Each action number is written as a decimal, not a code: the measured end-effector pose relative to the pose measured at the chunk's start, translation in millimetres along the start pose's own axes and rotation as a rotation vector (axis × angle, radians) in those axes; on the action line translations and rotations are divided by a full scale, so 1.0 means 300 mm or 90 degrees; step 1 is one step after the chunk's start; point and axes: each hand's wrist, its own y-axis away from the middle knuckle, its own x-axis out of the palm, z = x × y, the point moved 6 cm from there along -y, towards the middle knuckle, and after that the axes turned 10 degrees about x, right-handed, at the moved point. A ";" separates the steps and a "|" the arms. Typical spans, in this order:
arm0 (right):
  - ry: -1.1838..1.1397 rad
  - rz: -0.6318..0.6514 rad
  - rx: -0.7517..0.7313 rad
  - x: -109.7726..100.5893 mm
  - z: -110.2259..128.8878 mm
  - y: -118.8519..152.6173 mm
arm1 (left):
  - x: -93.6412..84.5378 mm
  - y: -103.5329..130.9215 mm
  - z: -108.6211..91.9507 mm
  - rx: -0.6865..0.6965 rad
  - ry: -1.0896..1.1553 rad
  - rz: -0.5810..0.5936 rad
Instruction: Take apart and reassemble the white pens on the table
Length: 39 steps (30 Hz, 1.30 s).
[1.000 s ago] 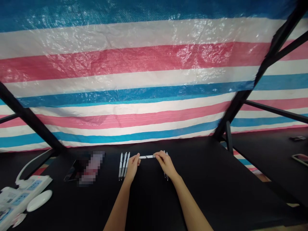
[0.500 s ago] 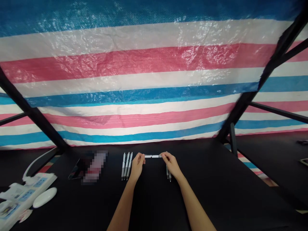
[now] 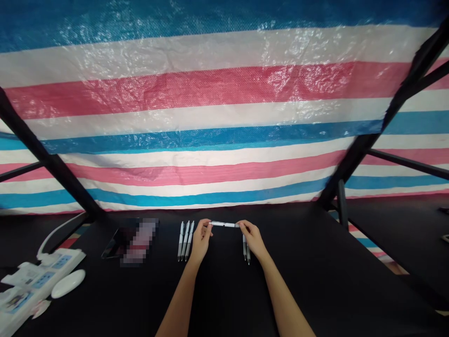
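Note:
A white pen [image 3: 224, 224] with a grey grip lies level between my two hands, above the black tabletop [image 3: 224, 290]. My left hand [image 3: 201, 238] pinches its left end between thumb and fingers. On its grey right end, the fingers of my right hand [image 3: 251, 236] are closed. Three white and grey pens [image 3: 185, 241] stand side by side just left of my left hand, tips toward me. Beneath my right hand lie more pens [image 3: 246, 252] of the same kind, their upper parts partly covered by the fingers.
At the left are a dark phone [image 3: 117, 241] with a blurred patch beside it, a white power strip [image 3: 42, 281] and a white oval object [image 3: 68, 283]. Black frame bars [image 3: 66, 180] slope on both sides. Striped plastic sheeting [image 3: 224, 117] hangs behind the table.
The held pen has risen slightly and now tilts a little, its right end lower. Both hands keep hold of its ends, and the view has shifted slightly.

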 end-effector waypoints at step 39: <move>-0.003 0.027 -0.031 0.004 0.010 0.006 | -0.011 0.006 -0.012 0.005 -0.109 0.000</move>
